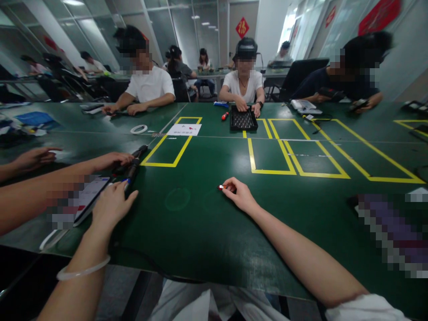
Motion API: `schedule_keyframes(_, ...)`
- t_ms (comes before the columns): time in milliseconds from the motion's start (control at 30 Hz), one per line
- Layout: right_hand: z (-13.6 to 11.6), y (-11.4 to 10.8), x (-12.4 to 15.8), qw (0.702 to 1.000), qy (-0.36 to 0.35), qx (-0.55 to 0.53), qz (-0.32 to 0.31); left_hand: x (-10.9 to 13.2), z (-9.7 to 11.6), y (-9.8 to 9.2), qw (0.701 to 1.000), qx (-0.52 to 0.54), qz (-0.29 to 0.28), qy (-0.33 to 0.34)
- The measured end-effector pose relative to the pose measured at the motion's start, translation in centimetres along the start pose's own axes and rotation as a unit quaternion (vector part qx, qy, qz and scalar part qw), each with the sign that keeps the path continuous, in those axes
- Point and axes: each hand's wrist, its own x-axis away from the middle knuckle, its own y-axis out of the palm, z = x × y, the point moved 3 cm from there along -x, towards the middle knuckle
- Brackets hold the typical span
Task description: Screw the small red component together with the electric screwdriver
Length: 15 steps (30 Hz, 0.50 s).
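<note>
My right hand (239, 194) is above the green table, thumb and fingertips pinched on a small red-and-white thing (221, 187), too small to make out its kind. My left hand (113, 203), with a pale bracelet on the wrist, is at the left with its thumb spread away from the fingers. Its fingertips reach a long black tool-like thing (133, 168), with a bit of blue beside them. Whether they touch or grip it I cannot tell. Another person's hand (115, 160) lies at the same black thing, just beyond mine.
A tablet-like screen (95, 196) lies left of my left hand, under another person's arm. Yellow tape outlines (272, 171) mark the green table (200, 249). Farther off are a white paper (184, 129), a tape roll (138, 129) and a black tray (244, 127) handled by a person opposite.
</note>
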Motion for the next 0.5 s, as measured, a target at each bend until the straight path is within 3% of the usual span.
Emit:
schedule_keyframes(333,0.1,0.0,0.0,1.000,-0.006,-0.001,-0.006,-0.5,-2.4,1.7,0.997,-0.024,-0.066,-0.043)
schedule_keyframes(500,0.1,0.1,-0.1,1.000,-0.001,-0.004,-0.011,-0.3,-2.0,1.5,0.997,-0.031,-0.060,-0.046)
